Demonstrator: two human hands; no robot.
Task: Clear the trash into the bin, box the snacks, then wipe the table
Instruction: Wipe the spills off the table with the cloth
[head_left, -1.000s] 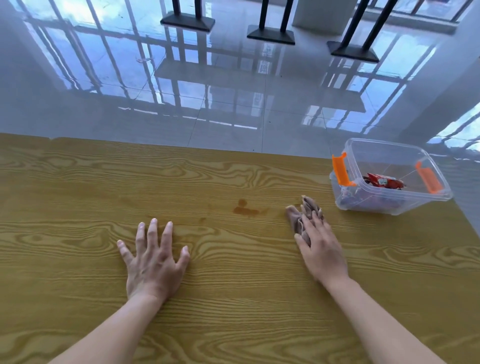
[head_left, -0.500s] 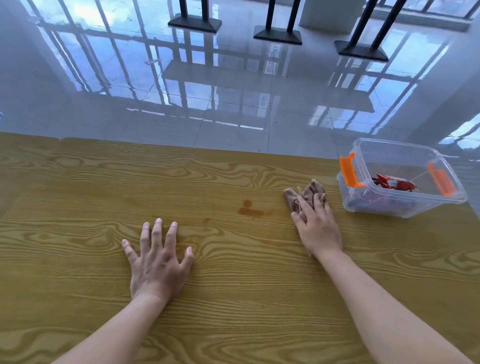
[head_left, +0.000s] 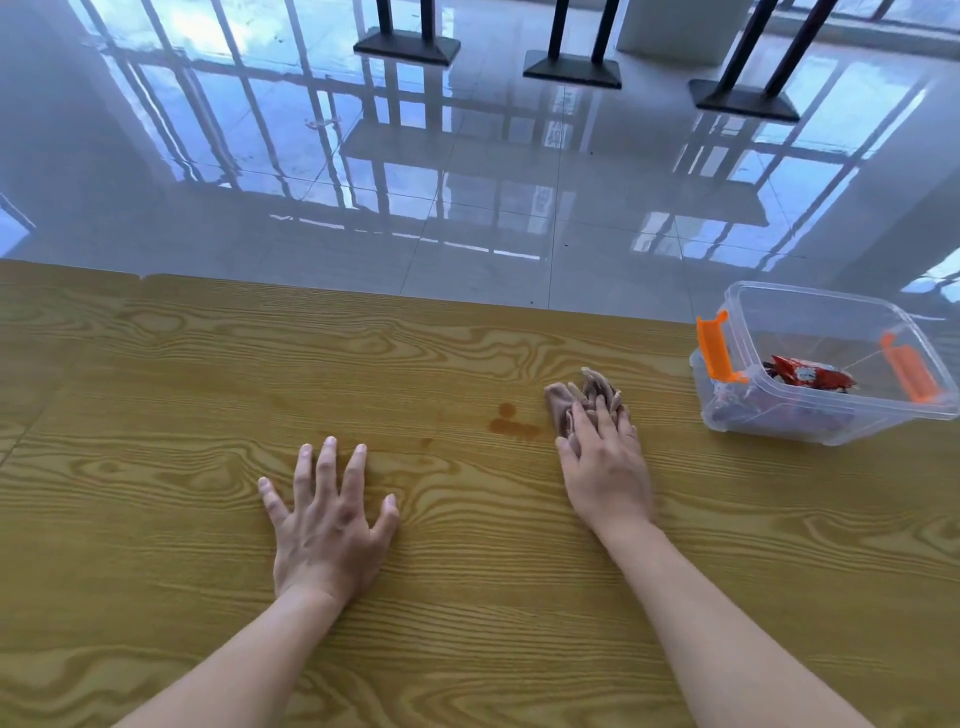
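My right hand (head_left: 605, 465) presses flat on a crumpled brownish cloth (head_left: 558, 402) on the wooden table (head_left: 182, 374); most of the cloth is under my fingers. A brown wet stain (head_left: 511, 422) lies just left of the cloth. My left hand (head_left: 324, 519) rests flat on the table with fingers spread, holding nothing. At the far right stands a clear plastic box (head_left: 779, 431) with orange latches, and a red snack packet (head_left: 802, 375) lies inside it.
The table's far edge runs across the middle of the view, with glossy tiled floor beyond. Three black stand bases (head_left: 571, 67) sit on that floor. No bin is in view.
My right hand slid the cloth away from me, then a little back, staying right of the stain. My left hand has stayed put.
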